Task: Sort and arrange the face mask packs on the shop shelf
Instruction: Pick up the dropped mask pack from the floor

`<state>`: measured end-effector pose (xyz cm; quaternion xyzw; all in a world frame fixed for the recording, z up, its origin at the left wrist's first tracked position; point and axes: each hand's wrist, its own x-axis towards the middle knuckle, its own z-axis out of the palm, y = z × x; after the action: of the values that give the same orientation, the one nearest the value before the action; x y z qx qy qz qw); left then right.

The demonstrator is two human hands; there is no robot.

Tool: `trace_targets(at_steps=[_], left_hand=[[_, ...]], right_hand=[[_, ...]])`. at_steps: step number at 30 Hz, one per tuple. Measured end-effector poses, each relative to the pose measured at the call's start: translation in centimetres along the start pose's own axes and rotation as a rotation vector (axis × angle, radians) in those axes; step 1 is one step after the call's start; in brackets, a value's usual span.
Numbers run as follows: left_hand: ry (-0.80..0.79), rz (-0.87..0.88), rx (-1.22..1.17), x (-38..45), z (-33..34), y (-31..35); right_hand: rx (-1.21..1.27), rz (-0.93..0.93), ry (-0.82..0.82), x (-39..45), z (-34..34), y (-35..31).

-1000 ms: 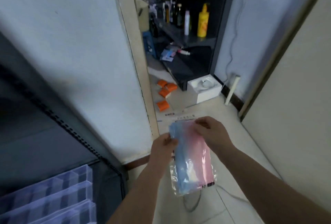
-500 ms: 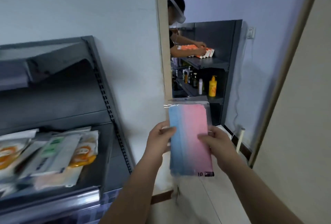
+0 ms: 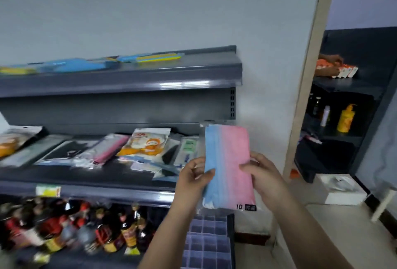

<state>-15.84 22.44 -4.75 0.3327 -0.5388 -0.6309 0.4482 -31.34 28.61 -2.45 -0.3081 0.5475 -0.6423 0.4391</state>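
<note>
**A:** What is on the far left?

**B:** A dark grey metal shop shelf (image 3: 133,79) with three levels. On the top level lie flat blue and yellow mask packs (image 3: 154,57). On the middle level lie lots of clear plastic face mask packs (image 3: 71,152) in a messy row. One is a pink folded mask pack (image 3: 110,149). Next to it is a white and orange pack with a cartoon face (image 3: 146,144). Below stand dark glass bottles with red caps (image 3: 71,225), all blurry.

**B:** And the hands?

**A:** The left hand (image 3: 194,180) grips the blue edge of a blue and pink mask pack in a clear plastic bag (image 3: 227,161). Its thumb lies on the front. The right hand (image 3: 264,176) grips the pink edge, fingers curled round it. The pack stands upright in the air, in front of the right end of the middle level.

**B:** And to the right?

**A:** A cream door frame (image 3: 309,88). Past it is another dark shelf with a yellow pump bottle (image 3: 345,118). A white box (image 3: 341,189) sits on the floor.
</note>
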Motion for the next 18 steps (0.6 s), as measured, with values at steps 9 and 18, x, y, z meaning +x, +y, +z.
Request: trace_targets(at_steps=[9, 18], left_hand=[[-0.021, -0.018, -0.007, 0.5, -15.1, 2.6], [-0.001, -0.046, -0.039, 4.1, -20.6, 2.9]], right_hand=[[-0.085, -0.016, -0.042, 1.7, 14.7, 4.2], [-0.392, -0.183, 0.179, 6.1, 15.8, 4.1]])
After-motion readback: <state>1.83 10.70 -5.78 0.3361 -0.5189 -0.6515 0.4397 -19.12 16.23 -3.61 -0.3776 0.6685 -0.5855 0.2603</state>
